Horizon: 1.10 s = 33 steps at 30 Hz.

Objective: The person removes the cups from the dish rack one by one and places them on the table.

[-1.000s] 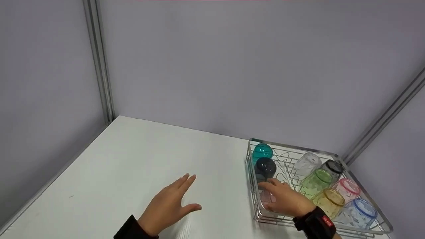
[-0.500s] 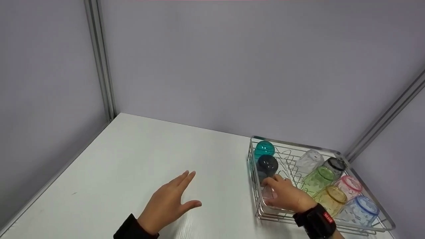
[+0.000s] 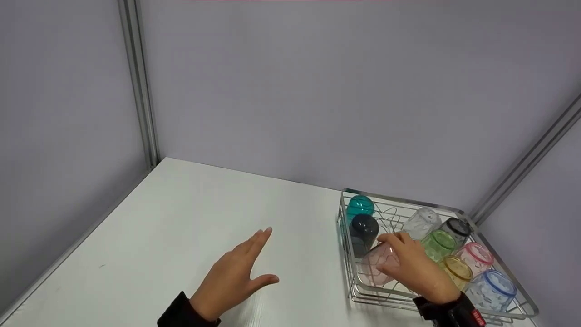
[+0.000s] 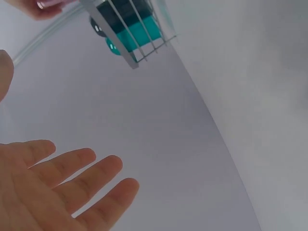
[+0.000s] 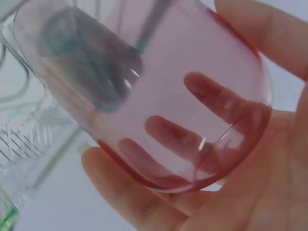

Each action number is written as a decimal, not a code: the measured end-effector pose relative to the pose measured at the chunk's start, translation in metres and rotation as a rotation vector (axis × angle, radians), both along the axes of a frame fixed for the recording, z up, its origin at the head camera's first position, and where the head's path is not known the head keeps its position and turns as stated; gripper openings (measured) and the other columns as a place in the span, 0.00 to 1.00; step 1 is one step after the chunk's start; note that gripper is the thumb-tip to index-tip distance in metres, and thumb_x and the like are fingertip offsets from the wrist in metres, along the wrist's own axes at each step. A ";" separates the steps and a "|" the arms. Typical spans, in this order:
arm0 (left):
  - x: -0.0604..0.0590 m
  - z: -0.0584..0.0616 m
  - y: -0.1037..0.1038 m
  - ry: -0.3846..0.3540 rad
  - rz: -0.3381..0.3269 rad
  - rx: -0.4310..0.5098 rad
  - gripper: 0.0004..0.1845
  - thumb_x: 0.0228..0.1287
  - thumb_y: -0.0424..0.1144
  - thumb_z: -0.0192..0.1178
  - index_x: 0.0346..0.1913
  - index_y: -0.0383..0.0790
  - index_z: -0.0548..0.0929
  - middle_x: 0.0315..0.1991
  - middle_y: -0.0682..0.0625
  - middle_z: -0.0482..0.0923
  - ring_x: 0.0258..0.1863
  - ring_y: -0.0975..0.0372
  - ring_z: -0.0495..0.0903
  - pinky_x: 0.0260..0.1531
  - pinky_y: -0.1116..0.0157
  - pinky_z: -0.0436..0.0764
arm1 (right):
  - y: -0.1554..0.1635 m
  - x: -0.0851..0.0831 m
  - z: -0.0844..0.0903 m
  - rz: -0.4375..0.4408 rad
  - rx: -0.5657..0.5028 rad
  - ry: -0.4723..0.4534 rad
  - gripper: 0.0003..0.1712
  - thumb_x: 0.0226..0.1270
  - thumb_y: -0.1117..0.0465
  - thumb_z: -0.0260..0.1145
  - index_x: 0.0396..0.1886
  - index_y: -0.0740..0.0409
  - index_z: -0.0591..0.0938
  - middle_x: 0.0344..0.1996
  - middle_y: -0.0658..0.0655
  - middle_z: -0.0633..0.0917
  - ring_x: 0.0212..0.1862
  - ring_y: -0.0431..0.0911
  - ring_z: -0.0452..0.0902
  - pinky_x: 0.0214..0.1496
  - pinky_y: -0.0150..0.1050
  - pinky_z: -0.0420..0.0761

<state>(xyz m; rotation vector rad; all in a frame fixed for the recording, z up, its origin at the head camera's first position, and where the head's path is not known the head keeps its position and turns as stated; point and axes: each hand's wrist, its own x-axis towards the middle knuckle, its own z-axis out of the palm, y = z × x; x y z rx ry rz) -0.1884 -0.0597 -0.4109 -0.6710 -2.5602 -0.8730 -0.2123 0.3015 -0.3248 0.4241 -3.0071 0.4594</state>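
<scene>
My right hand (image 3: 406,265) grips a pale pink glass (image 3: 377,264) inside the wire rack (image 3: 358,297), near its front left corner. In the right wrist view the pink glass (image 5: 144,91) fills the frame, with fingers (image 5: 211,103) curled round it and showing through its wall. Just behind it in the rack stand a dark grey glass (image 3: 363,232) and a teal glass (image 3: 359,206). My left hand (image 3: 236,277) lies flat on the white table (image 3: 181,218), fingers straight and spread, holding nothing. In the left wrist view the left hand's fingers (image 4: 67,178) are stretched out over the table.
The rack's right side holds a clear glass (image 3: 421,221), a black-rimmed one (image 3: 456,228), and green (image 3: 438,244), yellow (image 3: 456,270), pink-rimmed (image 3: 475,256) and blue-rimmed (image 3: 492,287) ones. Grey walls close the table at the back and left.
My right hand has closed round the pink glass and tipped it up from the rack floor, moving slightly right. The left hand has stayed in place.
</scene>
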 end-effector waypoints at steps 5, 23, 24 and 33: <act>0.001 0.006 0.001 -0.069 -0.029 0.038 0.48 0.56 0.68 0.53 0.75 0.55 0.48 0.72 0.51 0.56 0.67 0.56 0.64 0.59 0.54 0.71 | -0.002 0.019 0.008 -0.016 -0.040 0.160 0.28 0.57 0.55 0.70 0.58 0.51 0.73 0.55 0.59 0.71 0.56 0.61 0.64 0.49 0.61 0.71; 0.017 0.035 0.032 -0.211 -0.348 0.515 0.45 0.61 0.47 0.63 0.75 0.59 0.47 0.74 0.56 0.47 0.70 0.53 0.57 0.59 0.51 0.70 | -0.046 0.060 -0.020 0.262 -0.611 0.629 0.42 0.34 0.80 0.74 0.57 0.69 0.72 0.61 0.53 0.68 0.55 0.35 0.69 0.50 0.19 0.73; 0.017 0.036 0.034 -0.215 -0.366 0.528 0.44 0.62 0.47 0.63 0.75 0.59 0.47 0.74 0.56 0.48 0.69 0.52 0.58 0.59 0.52 0.71 | -0.049 0.060 -0.021 0.301 -0.642 0.619 0.42 0.33 0.81 0.73 0.57 0.71 0.71 0.61 0.53 0.67 0.56 0.36 0.69 0.51 0.21 0.73; 0.007 0.035 0.040 -0.471 -0.617 0.744 0.45 0.60 0.54 0.63 0.74 0.64 0.47 0.74 0.49 0.49 0.69 0.50 0.59 0.57 0.50 0.72 | -0.075 0.058 -0.033 0.593 -0.927 0.406 0.40 0.39 0.86 0.65 0.58 0.77 0.66 0.63 0.62 0.65 0.58 0.43 0.72 0.50 0.33 0.79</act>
